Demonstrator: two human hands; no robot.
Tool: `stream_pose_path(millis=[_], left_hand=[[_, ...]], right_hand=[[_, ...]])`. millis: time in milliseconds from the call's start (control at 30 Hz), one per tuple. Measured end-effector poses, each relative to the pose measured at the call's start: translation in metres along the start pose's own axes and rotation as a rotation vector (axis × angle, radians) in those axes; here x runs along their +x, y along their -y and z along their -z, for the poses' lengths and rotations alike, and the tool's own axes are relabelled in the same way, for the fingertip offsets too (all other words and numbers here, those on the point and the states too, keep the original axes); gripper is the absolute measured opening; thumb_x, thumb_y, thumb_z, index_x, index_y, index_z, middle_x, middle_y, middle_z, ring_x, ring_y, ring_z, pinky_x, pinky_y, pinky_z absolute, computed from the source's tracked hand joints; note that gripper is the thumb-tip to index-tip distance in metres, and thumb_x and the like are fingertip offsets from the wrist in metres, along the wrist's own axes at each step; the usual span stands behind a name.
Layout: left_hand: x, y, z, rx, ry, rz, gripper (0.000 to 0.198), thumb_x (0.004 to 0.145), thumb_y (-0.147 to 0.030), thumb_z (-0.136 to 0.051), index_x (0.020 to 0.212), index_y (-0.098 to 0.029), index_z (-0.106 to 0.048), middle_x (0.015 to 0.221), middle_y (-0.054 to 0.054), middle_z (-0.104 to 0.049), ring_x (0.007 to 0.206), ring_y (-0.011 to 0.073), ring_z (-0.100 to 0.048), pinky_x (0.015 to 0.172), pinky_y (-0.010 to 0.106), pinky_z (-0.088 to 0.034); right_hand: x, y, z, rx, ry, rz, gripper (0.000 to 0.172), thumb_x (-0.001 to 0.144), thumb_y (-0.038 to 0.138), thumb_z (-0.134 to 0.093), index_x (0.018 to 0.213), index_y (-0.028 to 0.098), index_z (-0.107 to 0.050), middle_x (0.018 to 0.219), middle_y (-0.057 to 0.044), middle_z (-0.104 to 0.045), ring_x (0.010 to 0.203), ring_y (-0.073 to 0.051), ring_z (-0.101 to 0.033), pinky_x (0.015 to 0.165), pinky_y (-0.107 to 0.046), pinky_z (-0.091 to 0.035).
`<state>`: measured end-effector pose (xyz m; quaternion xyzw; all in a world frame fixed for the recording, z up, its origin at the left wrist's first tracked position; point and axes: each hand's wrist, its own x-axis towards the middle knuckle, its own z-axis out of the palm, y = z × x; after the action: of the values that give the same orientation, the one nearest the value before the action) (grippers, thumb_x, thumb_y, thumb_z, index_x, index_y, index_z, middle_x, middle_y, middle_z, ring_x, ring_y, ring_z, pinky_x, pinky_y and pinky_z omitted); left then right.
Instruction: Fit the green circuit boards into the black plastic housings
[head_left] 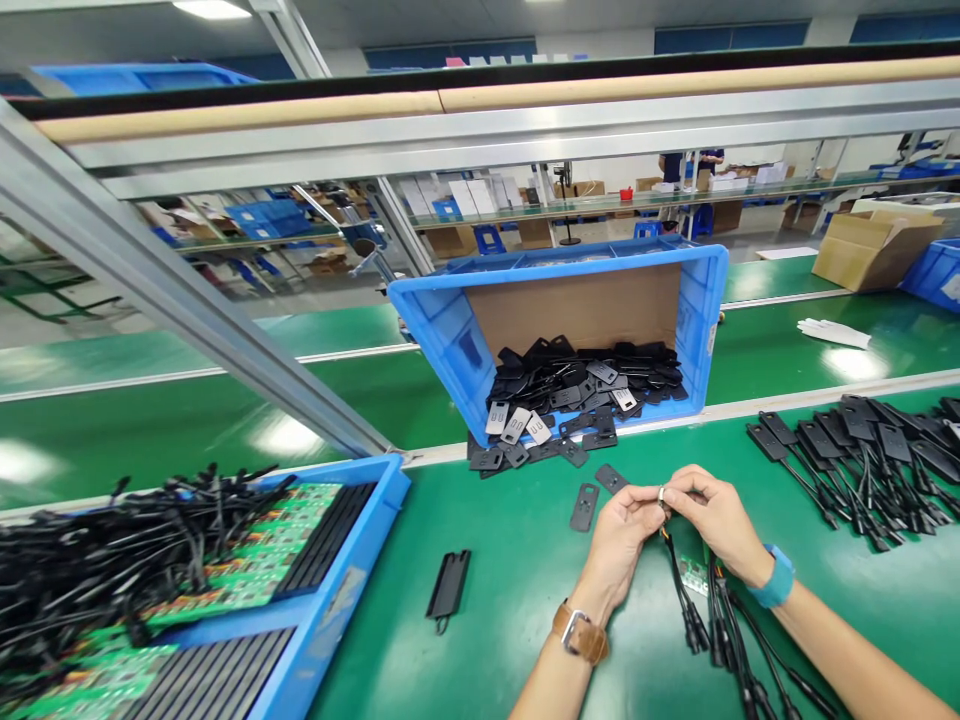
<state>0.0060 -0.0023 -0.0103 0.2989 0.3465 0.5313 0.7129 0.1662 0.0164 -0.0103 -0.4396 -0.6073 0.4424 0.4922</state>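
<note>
My left hand (626, 530), with a brown-strapped watch at the wrist, is closed in a pinch. My right hand (712, 515), a teal band round its wrist, pinches against it at the same spot. Between the fingertips is a small piece, mostly hidden, from which black cables (684, 600) with orange wire ends hang. Under the right hand lies a green circuit board (694, 575), with more black cables (724, 630) beside it. Two flat black covers (584, 507) rest just beyond my left hand. Further left sits an open black casing (448, 588) with a small loop at its near end.
A tipped blue bin (709, 330) spills black and grey plates (570, 390) ahead. At left stands a blue tray (337, 610) of circuit boards and cables. Finished-looking black cased cables (862, 450) pile at right. A white glove (834, 333) lies behind; a metal post (225, 310) slants at left.
</note>
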Motion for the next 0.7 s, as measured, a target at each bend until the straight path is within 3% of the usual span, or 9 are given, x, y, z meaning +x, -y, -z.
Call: stream_pose_path(millis=[400,700], left_hand=[[0.001,0.0007,0.0012,0.02,0.001,-0.008,0.035,0.063,-0.025,-0.09,0.092,-0.014,-0.072,0.092,0.006,-0.072,0.082,0.0142,-0.063,0.081,0.028,-0.046],[0.0005,0.0004,0.0,0.007,0.01,-0.008,0.033,0.065,-0.024,-0.089,0.092,-0.015,-0.072,0.095,0.007,-0.073,0.088,0.016,-0.065,0.091,0.032,-0.046]], right_hand=[[-0.0037,0.0069,-0.0045,-0.043,-0.073,-0.026,0.041,0.082,0.059,-0.068,0.074,0.018,-0.072,0.084,-0.006,-0.063,0.079,-0.02,-0.061,0.067,-0.03,-0.051],[-0.0041,0.0071,-0.0062,-0.013,-0.068,-0.016,0.036,0.087,0.054,-0.064,0.083,0.019,-0.071,0.09,-0.008,-0.065,0.082,-0.021,-0.063,0.071,-0.032,-0.054]])
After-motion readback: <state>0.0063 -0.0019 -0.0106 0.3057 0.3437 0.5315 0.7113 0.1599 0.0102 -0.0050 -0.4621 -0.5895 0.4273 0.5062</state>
